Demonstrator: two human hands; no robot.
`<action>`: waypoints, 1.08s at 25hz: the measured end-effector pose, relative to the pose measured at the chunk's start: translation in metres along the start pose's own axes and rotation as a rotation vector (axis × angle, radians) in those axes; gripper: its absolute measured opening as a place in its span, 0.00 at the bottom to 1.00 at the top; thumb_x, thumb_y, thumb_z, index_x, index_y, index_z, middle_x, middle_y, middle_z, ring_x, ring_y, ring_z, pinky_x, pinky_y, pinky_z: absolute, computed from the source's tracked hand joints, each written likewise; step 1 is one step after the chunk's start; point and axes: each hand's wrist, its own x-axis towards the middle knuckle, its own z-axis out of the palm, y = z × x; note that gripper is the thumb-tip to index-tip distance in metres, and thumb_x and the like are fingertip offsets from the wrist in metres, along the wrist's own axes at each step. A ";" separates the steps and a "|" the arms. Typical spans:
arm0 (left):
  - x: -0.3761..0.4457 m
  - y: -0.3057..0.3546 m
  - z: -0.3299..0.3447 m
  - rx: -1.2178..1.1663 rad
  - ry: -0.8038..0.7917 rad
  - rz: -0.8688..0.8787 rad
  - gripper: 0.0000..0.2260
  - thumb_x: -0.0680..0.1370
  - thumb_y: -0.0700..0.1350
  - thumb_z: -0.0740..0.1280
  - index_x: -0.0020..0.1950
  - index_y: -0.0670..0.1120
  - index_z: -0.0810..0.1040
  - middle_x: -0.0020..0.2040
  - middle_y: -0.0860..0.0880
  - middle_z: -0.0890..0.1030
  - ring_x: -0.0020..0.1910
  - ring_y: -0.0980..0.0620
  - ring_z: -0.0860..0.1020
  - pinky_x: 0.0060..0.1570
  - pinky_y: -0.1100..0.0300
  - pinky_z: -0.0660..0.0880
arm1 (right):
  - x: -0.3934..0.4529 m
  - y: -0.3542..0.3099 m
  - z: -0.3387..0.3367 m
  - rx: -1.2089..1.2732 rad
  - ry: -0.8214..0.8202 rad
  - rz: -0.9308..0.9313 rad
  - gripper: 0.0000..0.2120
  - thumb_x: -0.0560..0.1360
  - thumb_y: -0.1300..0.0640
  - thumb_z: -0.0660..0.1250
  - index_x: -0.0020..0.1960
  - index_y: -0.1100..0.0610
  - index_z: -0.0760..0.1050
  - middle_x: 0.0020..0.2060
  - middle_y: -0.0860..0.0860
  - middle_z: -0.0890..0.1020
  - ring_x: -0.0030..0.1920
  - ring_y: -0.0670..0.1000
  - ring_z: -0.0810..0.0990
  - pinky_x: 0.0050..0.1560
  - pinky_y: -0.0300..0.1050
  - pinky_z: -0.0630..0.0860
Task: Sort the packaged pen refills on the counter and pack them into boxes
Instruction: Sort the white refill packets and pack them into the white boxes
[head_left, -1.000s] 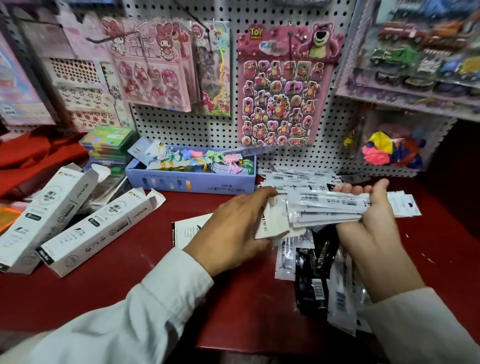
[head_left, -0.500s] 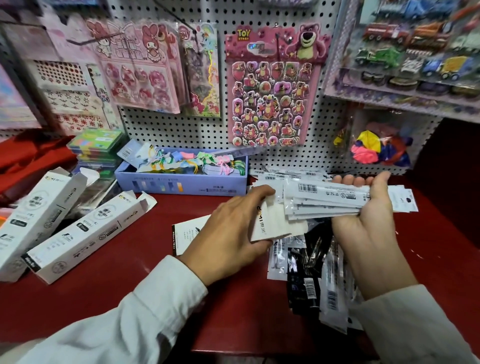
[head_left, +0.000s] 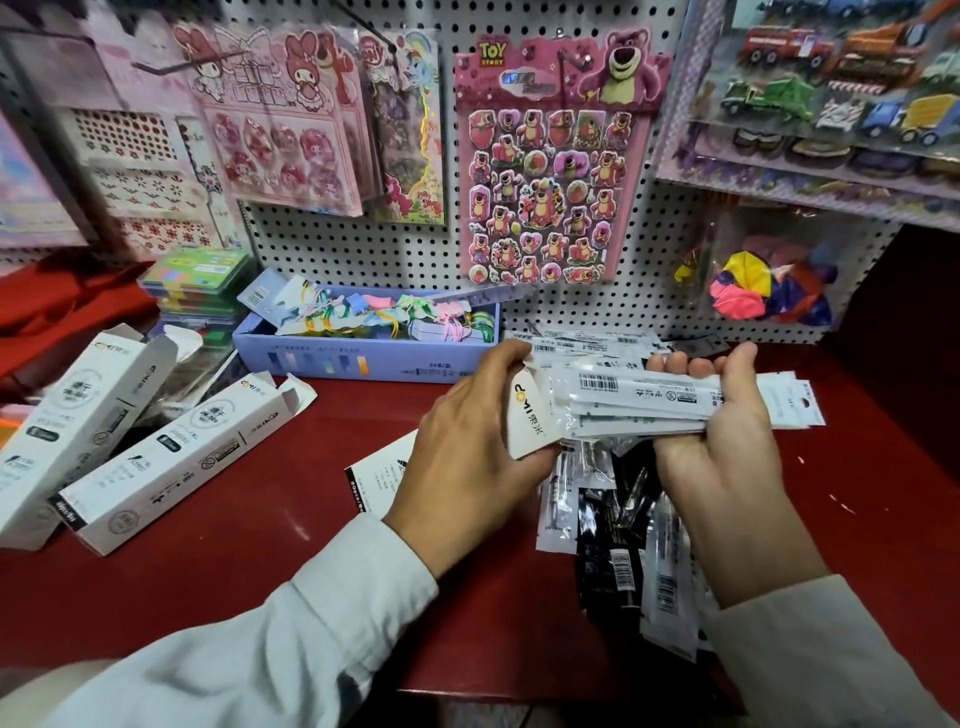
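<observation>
While both hands meet above the red table, the scene reads as follows.

Right hand: fingers and thumb curled round a fanned bundle of white refill packets, held flat above the table with the hang-tab ends sticking out to the right.
Left hand: fingers curled on the left end of the same bundle, pinching a white card printed with a yellow-and-black logo that looks like "DOMI" plus two Chinese characters.
Top packet: shows a barcode and small print too fine to read.
Loose packets: black and clear ones with barcode stickers, heaped on the table just beneath the hands.
More white packets: lying behind the hands, against the pegboard.
White boxes: two long cartons with open flaps lying at the left of the table, bearing the same logo; other print is unreadable.
Blue box: open, filled with pastel items, its front marked "24" followed by Chinese characters.
Sticker sheet: pink bear stickers under a "TOY STORY" header, hanging on the pegboard.
Bag of balloons: hanging at the right.
</observation>
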 end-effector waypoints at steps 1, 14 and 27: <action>-0.001 0.001 0.000 -0.003 -0.010 0.007 0.35 0.66 0.51 0.78 0.69 0.53 0.65 0.59 0.54 0.81 0.55 0.52 0.78 0.49 0.67 0.66 | 0.000 -0.001 0.000 -0.026 0.003 0.001 0.16 0.79 0.48 0.65 0.38 0.58 0.71 0.24 0.49 0.79 0.27 0.48 0.82 0.37 0.44 0.82; -0.003 -0.001 0.003 -0.009 -0.087 0.180 0.31 0.66 0.46 0.77 0.65 0.51 0.69 0.57 0.54 0.81 0.51 0.55 0.76 0.46 0.68 0.66 | -0.006 0.022 -0.002 -0.523 -0.375 -0.137 0.12 0.71 0.53 0.73 0.50 0.58 0.75 0.37 0.55 0.85 0.40 0.54 0.85 0.42 0.51 0.82; 0.003 -0.018 -0.002 -0.035 0.036 0.082 0.21 0.69 0.45 0.74 0.58 0.53 0.71 0.49 0.58 0.81 0.45 0.59 0.78 0.43 0.61 0.73 | -0.015 0.037 -0.016 -1.488 -0.718 -0.302 0.16 0.78 0.43 0.61 0.49 0.51 0.83 0.44 0.57 0.85 0.45 0.58 0.82 0.48 0.55 0.79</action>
